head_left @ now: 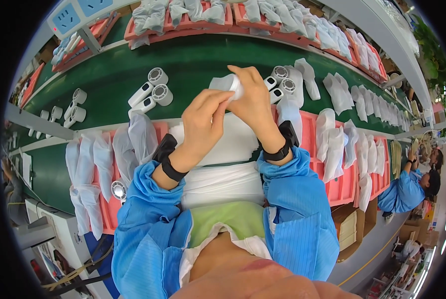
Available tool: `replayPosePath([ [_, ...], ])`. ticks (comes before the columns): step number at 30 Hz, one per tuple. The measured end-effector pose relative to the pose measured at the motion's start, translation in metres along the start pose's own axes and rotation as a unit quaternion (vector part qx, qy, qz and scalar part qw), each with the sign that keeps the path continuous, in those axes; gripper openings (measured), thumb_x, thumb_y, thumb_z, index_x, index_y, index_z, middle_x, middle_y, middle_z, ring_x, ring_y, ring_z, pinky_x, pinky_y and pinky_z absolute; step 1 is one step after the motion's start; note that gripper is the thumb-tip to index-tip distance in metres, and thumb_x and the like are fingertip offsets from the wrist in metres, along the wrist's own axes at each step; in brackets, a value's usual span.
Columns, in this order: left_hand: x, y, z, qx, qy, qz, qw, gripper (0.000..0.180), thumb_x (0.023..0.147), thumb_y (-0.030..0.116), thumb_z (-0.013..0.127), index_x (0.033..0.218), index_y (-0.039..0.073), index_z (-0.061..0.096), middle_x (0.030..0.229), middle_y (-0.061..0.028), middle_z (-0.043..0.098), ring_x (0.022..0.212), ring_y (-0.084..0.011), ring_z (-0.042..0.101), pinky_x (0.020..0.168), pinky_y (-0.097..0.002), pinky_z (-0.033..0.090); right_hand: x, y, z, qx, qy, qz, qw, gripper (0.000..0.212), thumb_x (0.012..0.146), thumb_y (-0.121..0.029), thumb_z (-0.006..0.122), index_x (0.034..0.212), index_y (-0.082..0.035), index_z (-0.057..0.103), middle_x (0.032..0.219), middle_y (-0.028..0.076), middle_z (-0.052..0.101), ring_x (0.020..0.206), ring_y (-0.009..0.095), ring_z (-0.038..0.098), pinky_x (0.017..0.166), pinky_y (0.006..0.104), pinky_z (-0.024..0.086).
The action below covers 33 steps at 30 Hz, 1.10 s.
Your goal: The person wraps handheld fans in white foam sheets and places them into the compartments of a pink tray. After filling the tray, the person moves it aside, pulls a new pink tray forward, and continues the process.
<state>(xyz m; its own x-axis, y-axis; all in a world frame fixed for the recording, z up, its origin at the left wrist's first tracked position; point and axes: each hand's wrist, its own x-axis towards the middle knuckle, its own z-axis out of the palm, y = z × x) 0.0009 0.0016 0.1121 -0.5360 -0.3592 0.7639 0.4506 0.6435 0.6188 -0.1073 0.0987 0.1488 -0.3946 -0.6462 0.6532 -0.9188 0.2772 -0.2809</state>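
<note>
as my left hand point(203, 122) pinches a white wrapping point(238, 89), my right hand point(251, 94) grasps it too, above the green bench point(198, 57), just beyond some white sheets point(223, 144) (pink trays point(308, 137) flank me).

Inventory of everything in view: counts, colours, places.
White item: one, white, between both hands, partly hidden by fingers
Bare fans: several, white with grey heads, on the worktop left and right of the hands
Bagged items: many, whitish translucent bags, in trays and on the worktop
Trays: several, pink, near and far sides
Sheet stack: count unclear, white, below the hands
Worktop: one, green, across the middle
Socket panels: two, blue, top left
Cardboard box: one, brown, lower right
Plant: green, upper right
Co-worker: nearest one, blue jacket, right; others small
Left hand, right hand: centre
Wristbands: two, black, one per wrist
Sleeves: two, blue, lower centre
</note>
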Motion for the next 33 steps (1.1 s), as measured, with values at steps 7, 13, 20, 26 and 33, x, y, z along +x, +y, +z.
replayPosePath([
  [7,0.010,0.006,0.001,0.019,-0.036,-0.101,0.994,0.048,0.069,0.002,0.074,0.114,0.009,0.061,0.116,-0.0101,0.052,0.085,-0.0263,0.062,0.069,-0.0311,0.051,-0.015,-0.019,0.002,0.160,0.011,0.130,0.978,0.056,0.066,-0.010,0.082,0.113,-0.002,0.053,0.104,0.014,0.057,0.098,0.025,0.058,0.076,0.0341,0.051],
  [13,0.015,-0.021,-0.012,-0.152,-0.003,-0.091,0.984,0.047,0.070,0.008,0.077,0.115,0.009,0.061,0.118,-0.0087,0.052,0.099,-0.0221,0.059,0.078,-0.0304,0.049,-0.023,-0.023,-0.015,0.233,0.021,0.046,0.971,0.054,0.068,-0.011,0.082,0.112,-0.001,0.053,0.106,0.014,0.057,0.100,0.026,0.057,0.078,0.0347,0.051],
  [20,0.015,-0.020,-0.021,-0.329,-0.012,-0.081,0.941,0.040,0.072,0.013,0.080,0.108,0.008,0.064,0.121,-0.0086,0.051,0.113,-0.0220,0.050,0.092,-0.0352,0.043,-0.033,0.003,-0.006,0.266,-0.144,0.060,0.951,0.050,0.071,-0.011,0.078,0.113,0.000,0.053,0.100,0.015,0.062,0.090,0.032,0.064,0.071,0.0379,0.052],
  [26,0.004,0.000,-0.006,-0.089,0.113,-0.039,0.989,0.029,0.069,0.013,0.081,0.094,0.008,0.067,0.122,-0.0108,0.050,0.113,-0.0283,0.048,0.094,-0.0374,0.040,-0.038,-0.006,0.000,0.036,-0.067,0.089,0.993,0.044,0.073,-0.006,0.071,0.113,0.001,0.053,0.096,0.023,0.062,0.085,0.042,0.063,0.067,0.0416,0.051],
  [33,0.006,0.000,-0.025,0.028,0.125,0.038,0.991,0.019,0.067,0.011,0.082,0.079,0.008,0.068,0.116,-0.0088,0.051,0.110,-0.0285,0.049,0.091,-0.0365,0.039,-0.028,-0.020,-0.002,0.039,-0.105,0.076,0.991,0.040,0.074,-0.006,0.071,0.109,0.002,0.054,0.094,0.022,0.063,0.084,0.041,0.063,0.066,0.0416,0.050],
])
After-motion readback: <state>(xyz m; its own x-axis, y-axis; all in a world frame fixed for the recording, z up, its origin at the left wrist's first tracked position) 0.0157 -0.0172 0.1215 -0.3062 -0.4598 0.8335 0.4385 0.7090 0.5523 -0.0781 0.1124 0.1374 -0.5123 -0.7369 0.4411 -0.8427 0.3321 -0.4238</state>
